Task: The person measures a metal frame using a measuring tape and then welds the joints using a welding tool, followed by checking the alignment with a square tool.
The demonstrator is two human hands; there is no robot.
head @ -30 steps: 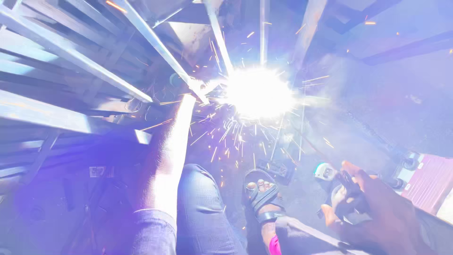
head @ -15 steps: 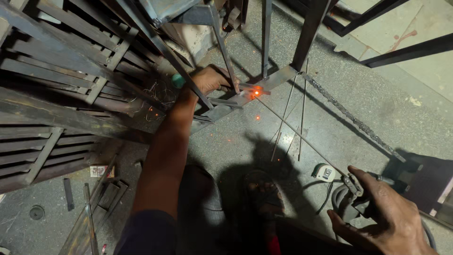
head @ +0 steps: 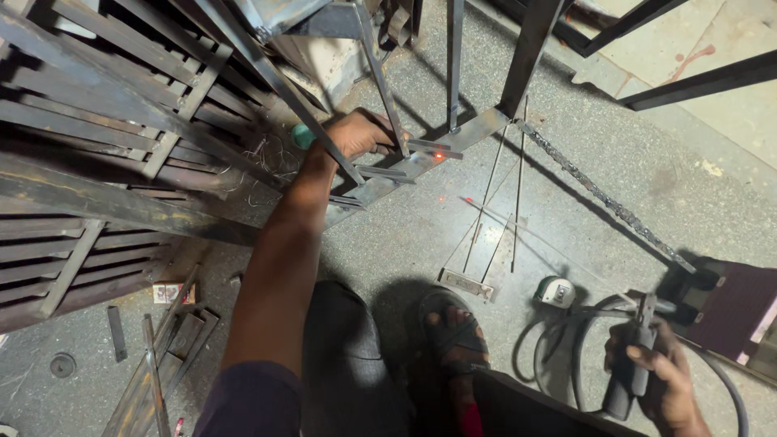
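Left hand: the left hand [head: 356, 133] reaches far forward and is clenched around a thin steel bar [head: 380, 81] of the metal frame [head: 421, 158], just beside a small orange glowing spot [head: 438, 154] on the flat strip.
Right hand: the right hand [head: 660, 380] is low at the right, near the bottom edge of the view, fingers wrapped around the dark handle of a welding electrode holder [head: 631, 364] — its jaws point up and away from the frame.
Cable: a thick grey cable [head: 566, 356] loops on the floor beside the holder and runs off to the right.
Frame: it stands on the concrete floor [head: 631, 162]; slanted bars rise from its flat base strip, with stacked steel grilles [head: 97, 162] to the left of it.
Rods: several thin welding rods [head: 518, 178] lean from the frame down to a small flat metal plate [head: 467, 283] on the floor.
Chain-like strip: a long twisted metal strip [head: 599, 194] lies diagonally on the floor, running from the frame towards a dark box [head: 728, 307] at the right edge.
Tape measure: a small tape measure [head: 556, 291] lies on the floor between the plate and the holder.
Foot: a sandalled foot [head: 453, 340] rests on the floor just below the plate — well apart from the glowing spot.
Scrap: short metal offcuts [head: 162, 356] lie at the floor's lower left corner.
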